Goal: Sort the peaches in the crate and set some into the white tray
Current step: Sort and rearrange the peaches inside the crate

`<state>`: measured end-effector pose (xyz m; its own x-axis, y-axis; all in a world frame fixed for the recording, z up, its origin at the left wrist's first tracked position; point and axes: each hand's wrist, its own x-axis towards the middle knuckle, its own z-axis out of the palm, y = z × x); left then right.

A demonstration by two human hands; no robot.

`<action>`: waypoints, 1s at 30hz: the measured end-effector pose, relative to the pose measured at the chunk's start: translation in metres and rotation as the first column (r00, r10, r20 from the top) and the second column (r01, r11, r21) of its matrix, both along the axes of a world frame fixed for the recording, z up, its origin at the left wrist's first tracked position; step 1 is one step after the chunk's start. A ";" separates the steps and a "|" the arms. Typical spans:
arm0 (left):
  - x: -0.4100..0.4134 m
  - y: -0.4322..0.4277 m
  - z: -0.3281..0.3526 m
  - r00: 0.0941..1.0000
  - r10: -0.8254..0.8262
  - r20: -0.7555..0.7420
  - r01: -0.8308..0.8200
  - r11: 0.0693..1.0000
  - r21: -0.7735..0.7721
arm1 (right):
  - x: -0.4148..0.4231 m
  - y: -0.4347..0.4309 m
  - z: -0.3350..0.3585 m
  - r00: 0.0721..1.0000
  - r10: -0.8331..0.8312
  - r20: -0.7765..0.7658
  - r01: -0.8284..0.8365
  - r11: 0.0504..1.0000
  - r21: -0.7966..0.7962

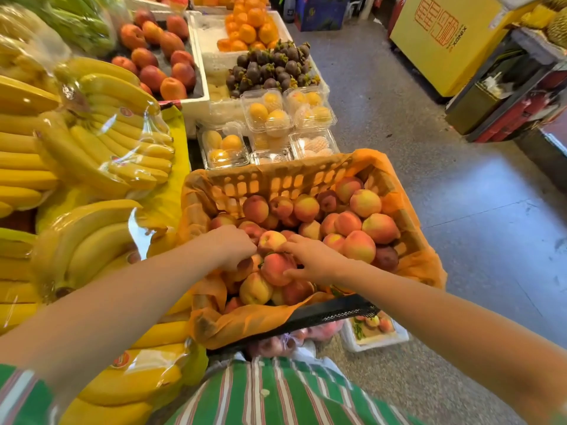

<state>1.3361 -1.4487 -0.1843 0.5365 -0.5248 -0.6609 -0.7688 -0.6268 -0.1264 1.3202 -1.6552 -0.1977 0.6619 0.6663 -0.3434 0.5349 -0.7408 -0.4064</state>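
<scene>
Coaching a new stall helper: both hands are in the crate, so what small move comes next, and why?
Probably lift the red peach straight up: the right hand pinches it between thumb and fingers, and it lies on top in the crate, so it should come free.

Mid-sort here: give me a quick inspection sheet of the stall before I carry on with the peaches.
Surface: the orange-lined crate stands beside the fruit display; a black mesh rim shows under its near edge.
Job's things: peaches are heaped in the crate; the white tray beyond the bananas holds peaches.
Clutter: plastic-wrapped bananas, mangosteens, oranges, clear fruit boxes.
Hands: the right hand grips a red peach near the crate's near side; the left hand has its fingers curled down among the peaches, grip unclear.
Cables: nothing seen.
Surroundings: grey floor, yellow carton, small white box on the floor.
</scene>
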 end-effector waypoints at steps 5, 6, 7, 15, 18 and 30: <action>0.009 -0.003 0.014 0.990 0.141 -0.029 -0.144 0.954 -0.264 | 0.011 -0.027 0.031 0.997 -0.071 -0.039 0.075 0.992 0.102; 0.012 -0.007 0.017 0.982 0.183 -0.054 -0.191 0.923 -0.334 | 0.014 -0.037 0.040 0.994 -0.106 -0.040 0.110 0.985 0.135; 0.014 -0.014 0.020 0.974 0.209 -0.081 -0.224 0.888 -0.401 | 0.018 -0.048 0.049 0.989 -0.144 -0.035 0.148 0.978 0.147; 0.023 -0.109 0.021 0.960 0.132 -0.248 -0.268 0.695 -0.667 | 0.044 -0.146 0.065 0.970 -0.172 0.173 0.195 0.972 -0.131; 0.028 -0.138 0.013 0.948 0.176 -0.264 -0.310 0.698 -0.645 | 0.052 -0.154 0.066 0.965 -0.037 0.258 0.117 0.945 -0.305; 0.031 -0.170 -0.008 0.911 0.372 -0.179 -0.385 0.610 -0.693 | 0.068 -0.158 0.052 0.891 0.222 0.395 -0.035 0.903 -0.427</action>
